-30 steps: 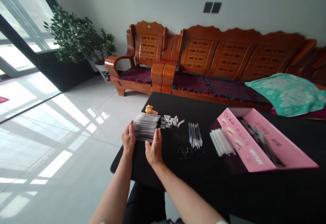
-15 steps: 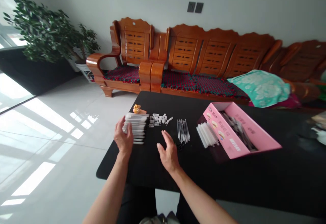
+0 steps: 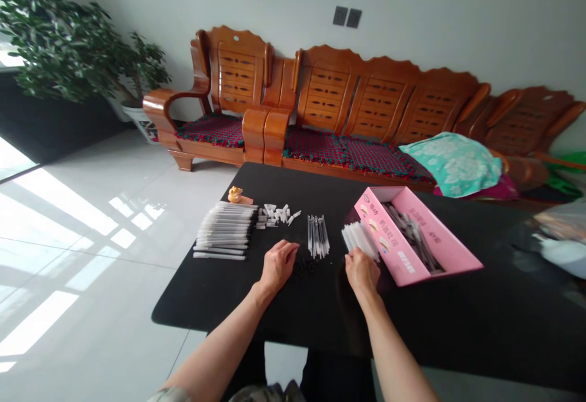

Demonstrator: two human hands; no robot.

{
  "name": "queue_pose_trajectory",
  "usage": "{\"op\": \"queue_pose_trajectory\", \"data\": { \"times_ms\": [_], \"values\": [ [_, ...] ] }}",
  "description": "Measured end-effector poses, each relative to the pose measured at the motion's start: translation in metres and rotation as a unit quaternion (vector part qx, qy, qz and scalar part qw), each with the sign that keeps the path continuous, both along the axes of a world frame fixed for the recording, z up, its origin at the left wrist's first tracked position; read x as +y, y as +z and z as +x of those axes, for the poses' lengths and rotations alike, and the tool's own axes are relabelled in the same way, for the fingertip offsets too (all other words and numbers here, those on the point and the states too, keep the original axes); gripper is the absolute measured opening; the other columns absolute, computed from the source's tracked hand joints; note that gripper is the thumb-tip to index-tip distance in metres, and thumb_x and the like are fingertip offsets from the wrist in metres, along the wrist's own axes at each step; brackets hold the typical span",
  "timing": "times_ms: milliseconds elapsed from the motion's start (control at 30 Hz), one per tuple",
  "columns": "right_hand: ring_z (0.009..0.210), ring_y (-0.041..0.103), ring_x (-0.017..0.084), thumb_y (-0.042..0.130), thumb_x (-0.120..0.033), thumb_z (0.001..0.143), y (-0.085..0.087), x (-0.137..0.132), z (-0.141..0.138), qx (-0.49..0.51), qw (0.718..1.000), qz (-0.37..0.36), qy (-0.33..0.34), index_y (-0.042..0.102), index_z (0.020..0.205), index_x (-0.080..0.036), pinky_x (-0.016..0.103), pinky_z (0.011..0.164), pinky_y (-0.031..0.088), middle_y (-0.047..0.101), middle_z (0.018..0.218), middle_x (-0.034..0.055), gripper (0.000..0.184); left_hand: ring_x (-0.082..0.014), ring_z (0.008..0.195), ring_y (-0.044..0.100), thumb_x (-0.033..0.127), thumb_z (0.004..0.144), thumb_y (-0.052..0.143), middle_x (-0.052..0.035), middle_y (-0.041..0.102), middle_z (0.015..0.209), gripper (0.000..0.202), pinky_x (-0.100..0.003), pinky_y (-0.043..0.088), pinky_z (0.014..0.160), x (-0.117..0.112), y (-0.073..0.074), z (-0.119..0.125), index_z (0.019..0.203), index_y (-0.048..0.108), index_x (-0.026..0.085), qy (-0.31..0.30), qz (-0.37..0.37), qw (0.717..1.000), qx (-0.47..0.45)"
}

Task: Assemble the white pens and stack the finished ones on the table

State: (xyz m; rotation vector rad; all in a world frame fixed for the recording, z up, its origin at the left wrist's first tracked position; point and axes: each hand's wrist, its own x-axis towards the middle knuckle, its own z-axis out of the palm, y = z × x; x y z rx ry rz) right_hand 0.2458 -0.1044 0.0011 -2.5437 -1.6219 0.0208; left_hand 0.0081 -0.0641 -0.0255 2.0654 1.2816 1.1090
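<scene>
My left hand [image 3: 276,264] rests low over the black table with its fingers drawn together, beside a scatter of small black pieces [image 3: 306,266]. Whatever its fingertips hold is hidden. My right hand [image 3: 362,271] is closed at the near end of a row of white pen barrels [image 3: 359,238], its fingers pinching at one of them. Between the hands lies a bundle of pen refills [image 3: 317,236]. Finished-looking pens [image 3: 225,230], white with black ends, lie side by side at the left. Small white plastic pieces [image 3: 275,214] are strewn behind.
A pink open box [image 3: 398,249] with dark grey sticks inside stands right of the barrels. A small orange figurine [image 3: 236,194] sits behind the pens. Past the black table [image 3: 192,304] are a wooden sofa [image 3: 329,91] and a potted plant [image 3: 91,54]. A plastic bag [image 3: 561,246] lies far right.
My left hand has left the pens and moved right to the black pieces, its fingers closing. My right hand has gone right to the white barrels and closed. The view has shifted slightly.
</scene>
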Motion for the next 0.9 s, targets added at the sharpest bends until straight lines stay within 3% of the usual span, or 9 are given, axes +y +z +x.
{"op": "queue_pose_trajectory", "data": {
  "times_ms": [200, 433, 567, 633, 767, 900],
  "values": [
    [0.081, 0.071, 0.026, 0.054, -0.029, 0.091, 0.000, 0.002, -0.002, -0.009, 0.999, 0.006, -0.037, 0.064, 0.099, -0.016, 0.030, 0.065, 0.047, 0.072, 0.081, 0.0113, 0.018, -0.0140, 0.076, 0.063, 0.026, 0.094, 0.047, -0.0054, 0.065, 0.084, 0.024, -0.023, 0.049, 0.071, -0.001, 0.005, -0.003, 0.098, 0.071, 0.020, 0.030, -0.010, 0.999, -0.009],
    [0.083, 0.071, 0.028, 0.053, -0.026, 0.089, 0.004, 0.004, 0.004, -0.017, 0.999, -0.031, 0.004, 0.066, 0.085, -0.015, 0.034, 0.067, 0.048, 0.073, 0.081, 0.0148, 0.018, -0.0138, 0.075, 0.063, 0.026, 0.094, 0.047, -0.0053, 0.066, 0.085, 0.025, -0.023, 0.047, 0.071, 0.000, 0.002, -0.002, 0.097, 0.071, 0.021, 0.036, -0.026, 0.999, -0.005],
    [0.078, 0.071, 0.027, 0.052, -0.029, 0.085, 0.008, 0.005, -0.004, 0.091, 0.995, 0.029, 0.038, 0.064, 0.074, -0.018, 0.032, 0.065, 0.047, 0.072, 0.074, 0.0109, 0.019, -0.0136, 0.077, 0.062, 0.025, 0.091, 0.052, -0.0040, 0.066, 0.086, 0.020, -0.023, 0.046, 0.072, 0.003, 0.007, 0.001, 0.094, 0.072, 0.022, 0.044, -0.038, 0.998, 0.017],
    [0.068, 0.069, 0.023, 0.052, -0.031, 0.083, 0.007, 0.005, -0.011, 0.203, 0.974, 0.084, 0.055, 0.062, 0.072, -0.019, 0.028, 0.061, 0.047, 0.070, 0.065, 0.0064, 0.019, -0.0140, 0.077, 0.062, 0.026, 0.089, 0.056, -0.0035, 0.066, 0.086, 0.016, -0.023, 0.046, 0.072, 0.008, 0.011, 0.008, 0.092, 0.072, 0.022, 0.038, -0.045, 0.997, 0.047],
    [0.039, 0.057, 0.015, 0.052, -0.038, 0.082, 0.001, 0.004, -0.029, 0.419, 0.896, 0.144, 0.033, 0.058, 0.075, -0.018, 0.023, 0.044, 0.043, 0.064, 0.051, 0.0009, 0.022, -0.0171, 0.085, 0.061, 0.033, 0.083, 0.065, -0.0044, 0.064, 0.091, 0.021, -0.026, 0.047, 0.075, 0.020, 0.017, 0.031, 0.100, 0.070, 0.022, 0.014, -0.047, 0.993, 0.108],
    [0.034, 0.053, 0.012, 0.055, -0.042, 0.079, -0.002, 0.000, -0.039, 0.491, 0.852, 0.182, -0.015, 0.056, 0.076, -0.017, 0.018, 0.032, 0.034, 0.064, 0.051, 0.0017, 0.026, -0.0200, 0.095, 0.059, 0.033, 0.080, 0.069, -0.0067, 0.063, 0.097, 0.029, -0.029, 0.048, 0.083, 0.029, 0.017, 0.046, 0.106, 0.068, 0.020, -0.003, -0.057, 0.987, 0.149]
  ]
}}
